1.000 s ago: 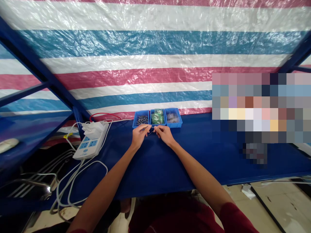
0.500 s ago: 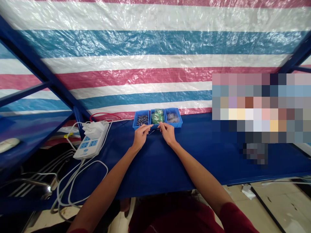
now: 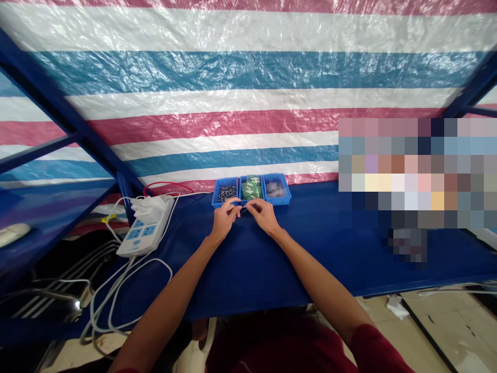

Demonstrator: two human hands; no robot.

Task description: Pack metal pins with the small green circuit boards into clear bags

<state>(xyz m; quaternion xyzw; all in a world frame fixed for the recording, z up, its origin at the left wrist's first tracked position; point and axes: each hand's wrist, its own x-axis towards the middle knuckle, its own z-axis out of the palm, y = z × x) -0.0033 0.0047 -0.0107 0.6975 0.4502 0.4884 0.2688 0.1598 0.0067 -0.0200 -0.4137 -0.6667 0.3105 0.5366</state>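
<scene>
My left hand [image 3: 224, 218] is closed in a pinch on a small thin dark-and-light piece [image 3: 243, 210], too small to name. The fingertips of my right hand [image 3: 264, 215] are pressed together at the piece's other end; whatever they hold is hidden. Both hands are just in front of three blue bins. Many small dark and silver metal parts [image 3: 227, 194] lie in the left bin [image 3: 215, 198]. Green and whitish pieces [image 3: 252, 187] fill the middle bin [image 3: 242, 181]. In the right bin [image 3: 287, 196] are pale, translucent pieces [image 3: 275, 189].
A white power strip [image 3: 142, 233] with plugged-in adapters [image 3: 149, 208] sits on the blue table [image 3: 248, 274] at left, its cables [image 3: 116, 298] looping over the edge. A striped plastic sheet [image 3: 233, 119] hangs behind. Pixelated blocks hide the right side.
My right hand has moved left and slightly down, so its fingertips now meet the thin piece by my left hand. The left hand has hardly moved.
</scene>
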